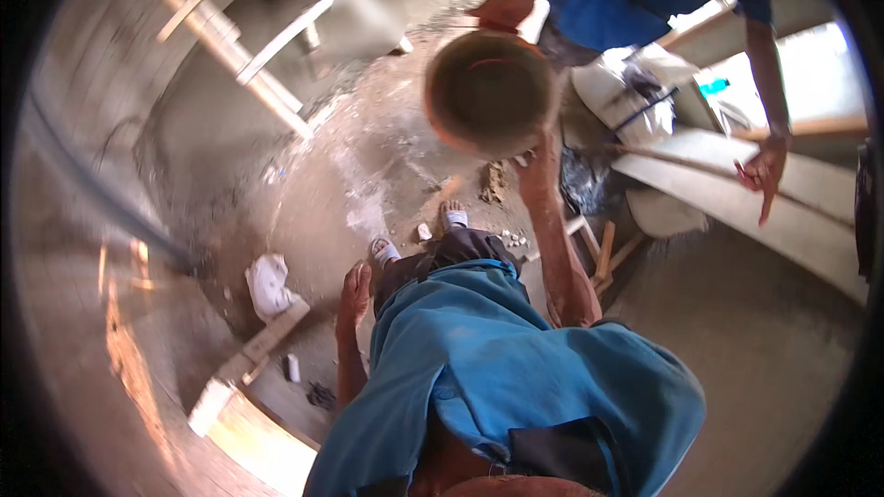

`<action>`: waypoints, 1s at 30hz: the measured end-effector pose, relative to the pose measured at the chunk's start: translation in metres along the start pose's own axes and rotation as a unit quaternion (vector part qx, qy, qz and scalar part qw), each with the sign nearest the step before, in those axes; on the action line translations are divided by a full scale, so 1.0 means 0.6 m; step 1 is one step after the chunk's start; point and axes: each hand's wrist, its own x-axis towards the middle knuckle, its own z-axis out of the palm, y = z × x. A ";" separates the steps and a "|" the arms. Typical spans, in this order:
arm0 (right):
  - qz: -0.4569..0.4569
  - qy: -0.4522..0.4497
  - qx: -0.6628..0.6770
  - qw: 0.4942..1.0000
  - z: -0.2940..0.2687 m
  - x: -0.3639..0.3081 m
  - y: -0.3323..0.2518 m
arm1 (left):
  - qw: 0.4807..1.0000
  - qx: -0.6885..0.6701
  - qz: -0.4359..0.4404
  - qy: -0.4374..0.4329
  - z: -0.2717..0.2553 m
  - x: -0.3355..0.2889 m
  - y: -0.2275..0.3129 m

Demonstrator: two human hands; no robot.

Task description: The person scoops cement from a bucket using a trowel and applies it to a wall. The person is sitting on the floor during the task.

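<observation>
Head view: right hand (538, 173) grips bucket (445, 133) toward 12 o'clock, co-worker's hand (506, 9) at its far side (handover seemingly begun, release remaining); left hand (355, 291), 8 o'clock, hangs empty, relaxed.

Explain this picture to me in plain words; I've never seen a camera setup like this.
No machine here: a person wears a wide fisheye camera on the head, looking down, so edges bend. The teal cloth shirt is the wearer's own. Their bare right hand holds the near side of a round bucket with an orange-tinged rim; a co-worker's hand is at its far side. The wearer's bare left hand hangs empty. On the dusty grey-brown floor lie a crumpled white bag and a wooden frame of pale bars. Blur hides what the bucket contains.
</observation>
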 end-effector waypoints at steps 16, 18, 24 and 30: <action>-0.007 0.122 0.115 0.986 -0.004 -0.152 -0.088 | 0.844 -0.354 -0.028 -0.401 0.030 0.252 0.580; 0.006 0.134 0.073 0.988 -0.008 -0.186 -0.044 | 0.831 -0.265 -0.069 -0.485 0.020 0.296 0.560; -0.048 0.234 0.110 0.965 0.090 -0.295 0.030 | 0.825 0.013 -0.082 -0.559 -0.036 0.368 0.568; -0.083 0.406 0.187 0.891 0.118 -0.349 0.222 | 0.752 0.200 -0.205 -0.594 0.003 0.369 0.555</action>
